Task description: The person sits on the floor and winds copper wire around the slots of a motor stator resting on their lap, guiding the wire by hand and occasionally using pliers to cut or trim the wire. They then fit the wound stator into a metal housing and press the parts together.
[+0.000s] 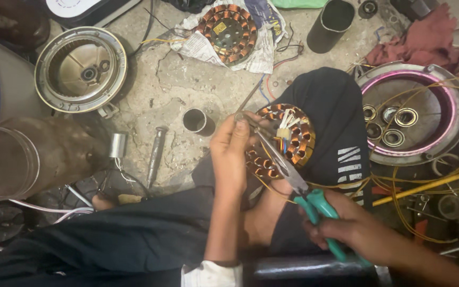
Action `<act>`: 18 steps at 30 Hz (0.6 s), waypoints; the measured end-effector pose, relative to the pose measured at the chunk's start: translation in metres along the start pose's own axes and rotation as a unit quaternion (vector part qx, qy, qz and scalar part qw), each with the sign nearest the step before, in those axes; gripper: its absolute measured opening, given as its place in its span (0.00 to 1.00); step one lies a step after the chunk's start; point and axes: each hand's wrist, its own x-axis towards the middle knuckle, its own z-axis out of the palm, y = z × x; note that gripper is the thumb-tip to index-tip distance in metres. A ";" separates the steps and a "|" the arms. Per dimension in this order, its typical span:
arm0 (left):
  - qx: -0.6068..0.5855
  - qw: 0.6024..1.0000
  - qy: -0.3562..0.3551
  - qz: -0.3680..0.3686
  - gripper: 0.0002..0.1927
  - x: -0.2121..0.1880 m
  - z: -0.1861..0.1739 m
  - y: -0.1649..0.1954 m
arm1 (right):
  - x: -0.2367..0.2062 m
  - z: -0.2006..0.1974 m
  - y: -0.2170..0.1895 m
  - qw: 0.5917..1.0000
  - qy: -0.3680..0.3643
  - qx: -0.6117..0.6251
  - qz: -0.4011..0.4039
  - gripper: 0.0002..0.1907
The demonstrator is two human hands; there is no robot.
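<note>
Frame centre, on the knee: copper-wound stator (285,139), coils wound, lead wires loose. Left hand (230,154) grips its rim. Right hand (346,226), lower right, closed on green-handled pliers (293,175), tips at the leads.

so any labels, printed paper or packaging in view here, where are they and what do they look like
Yellow label: small, squarish, on the hub of the copper-wound stator at top centre.
Newspaper: crumpled sheet with grey print under that stator, on the floor.
White printed stripes: on the black trouser leg, right of the stator the left hand steadies.
No screens or signs.
</note>
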 end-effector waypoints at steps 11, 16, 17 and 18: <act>0.019 0.999 -0.024 -0.018 0.19 0.003 -0.004 0.002 | 0.009 -0.048 -0.005 0.945 -0.243 0.208 0.070 0.22; 0.027 0.998 -0.009 -0.053 0.18 -0.003 -0.002 0.011 | -0.022 -0.052 -0.010 0.955 -0.155 -0.242 -0.072 0.31; 0.034 0.998 -0.013 -0.047 0.19 -0.005 -0.001 0.013 | -0.031 -0.052 -0.011 0.931 -0.156 -0.310 -0.116 0.32; 0.041 0.998 -0.017 -0.040 0.19 -0.007 0.000 0.014 | -0.041 -0.051 -0.010 0.934 -0.137 -0.320 -0.085 0.30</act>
